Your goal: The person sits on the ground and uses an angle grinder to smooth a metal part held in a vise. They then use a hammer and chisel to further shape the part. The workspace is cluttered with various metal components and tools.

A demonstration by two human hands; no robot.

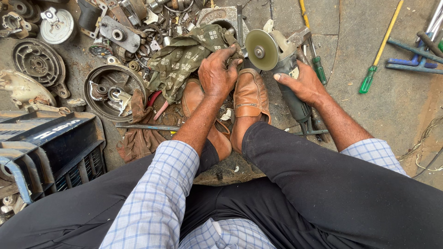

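My right hand [302, 85] grips the dark body of an angle grinder [281, 60] whose round grey disc [261, 50] faces up toward the left. My left hand [218, 71] is closed over something small between my two brown leather shoes [249, 99], right beside the disc; what it holds is hidden by the fingers. An olive patterned cloth [184, 57] lies just behind and to the left of that hand. I sit low with dark trousers and a checked shirt in view.
Metal parts litter the left ground: a round drum [110, 90], a finned disc [38, 62], a plate [119, 33]. A dark plastic crate [50, 147] stands at the left. Green-handled screwdrivers [369, 78] and blue tools [410, 60] lie on the right paving.
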